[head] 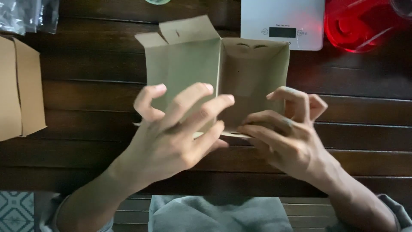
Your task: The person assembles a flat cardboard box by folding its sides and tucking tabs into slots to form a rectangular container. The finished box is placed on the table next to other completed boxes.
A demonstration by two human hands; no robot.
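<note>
One slatted table [86, 64]. One open kraft box [253, 73], centre frame, nothing visible inside. Left hand [171, 133] fingers spread over its near edge; right hand [285, 129] pinching near flap. One flat carton [21, 90] left edge, one scale [283, 17] top, one red container [360, 25] upper right.

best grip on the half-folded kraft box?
Judging by its pose, grip the kraft box by the two outer side panels, one hand from each flank. The near bottom flaps under the left hand and right hand look loose; the centre crease flexes.
</note>
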